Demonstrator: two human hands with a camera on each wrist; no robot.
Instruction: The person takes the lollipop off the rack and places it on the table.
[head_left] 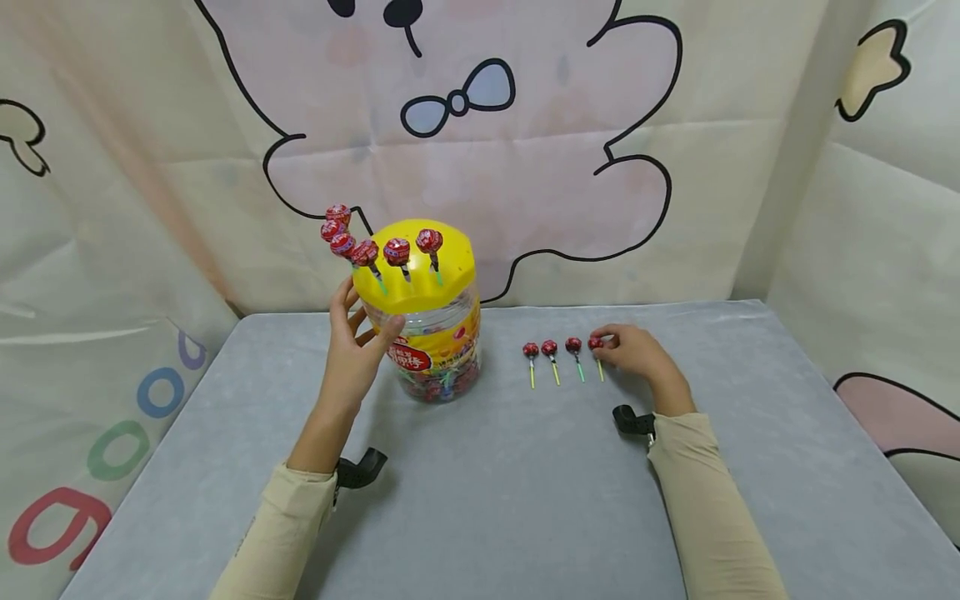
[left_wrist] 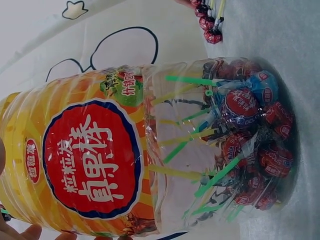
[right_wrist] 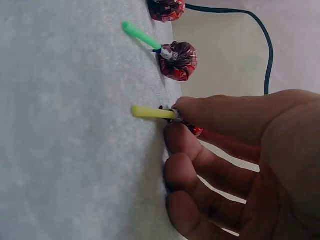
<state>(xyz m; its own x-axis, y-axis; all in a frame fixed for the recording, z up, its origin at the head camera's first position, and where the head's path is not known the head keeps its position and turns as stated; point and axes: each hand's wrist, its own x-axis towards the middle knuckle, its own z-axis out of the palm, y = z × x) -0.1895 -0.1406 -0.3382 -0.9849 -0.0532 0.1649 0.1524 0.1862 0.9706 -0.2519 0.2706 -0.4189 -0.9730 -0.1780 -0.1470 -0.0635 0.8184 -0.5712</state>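
OK, I'm seeing right hand (head_left: 636,350) pinching the 3 o'clock-end lollipop (head_left: 595,342); left hand (head_left: 358,340), fingers (head_left: 342,305) spread wide, is gripping jar (head_left: 438,333) at its 9 o'clock.

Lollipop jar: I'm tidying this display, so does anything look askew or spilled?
Nothing looks spilled or damaged. Slightly lopsided, though: the lollipops in the yellow lid line its left and near side, leaving the right bare.

I viewed a grey bench (head_left: 495,500) remotely, a candy jar (head_left: 438,343) standing on it; to the jar's right, three lollipops (head_left: 550,347) lay in a row, with a fourth lollipop (head_left: 595,342) at the end, pinched by the right hand (head_left: 633,352).
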